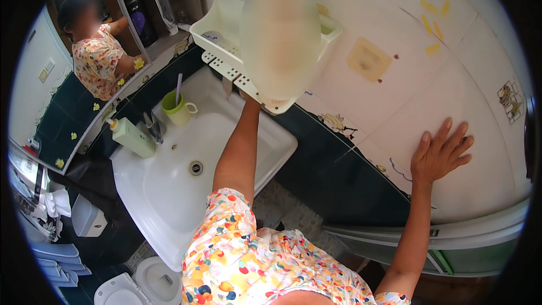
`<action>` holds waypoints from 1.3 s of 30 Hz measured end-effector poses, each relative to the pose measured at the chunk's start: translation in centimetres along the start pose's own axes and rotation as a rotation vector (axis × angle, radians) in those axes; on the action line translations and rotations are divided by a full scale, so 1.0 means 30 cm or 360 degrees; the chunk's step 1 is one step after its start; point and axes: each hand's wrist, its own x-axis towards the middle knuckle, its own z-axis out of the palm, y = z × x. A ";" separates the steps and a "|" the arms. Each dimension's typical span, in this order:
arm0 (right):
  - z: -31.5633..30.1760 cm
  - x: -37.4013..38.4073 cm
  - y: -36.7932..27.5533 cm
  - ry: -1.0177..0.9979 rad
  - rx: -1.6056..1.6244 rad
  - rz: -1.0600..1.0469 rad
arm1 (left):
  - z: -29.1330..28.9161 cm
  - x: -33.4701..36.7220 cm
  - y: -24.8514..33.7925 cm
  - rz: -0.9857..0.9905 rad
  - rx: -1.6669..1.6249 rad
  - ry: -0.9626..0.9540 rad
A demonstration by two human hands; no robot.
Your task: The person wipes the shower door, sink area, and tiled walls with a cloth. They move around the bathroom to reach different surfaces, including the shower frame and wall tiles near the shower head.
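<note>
Under white wall shelf, left hand reaches up, grip hidden; right hand flat, fingers spread, on tiled wall, farther off.

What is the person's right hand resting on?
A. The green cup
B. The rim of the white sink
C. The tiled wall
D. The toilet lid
C: the right hand lies flat with fingers spread on the pale tiled wall, well away from the sink and the green cup, while the left hand reaches up under the white shelf.
</note>
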 end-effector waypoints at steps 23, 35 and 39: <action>0.007 0.015 -0.014 0.0069 0.0092 -0.0005 | -0.009 -1.204 0.338 -0.0183 0.0187 -0.0684; 0.000 0.023 -0.009 0.0088 -0.0132 -0.0069 | 0.083 -0.335 -0.188 -0.0336 0.0000 0.0094; -0.002 0.025 -0.028 0.0060 -0.0109 -0.0050 | 0.091 -0.405 -0.177 -0.0520 -0.0200 0.0098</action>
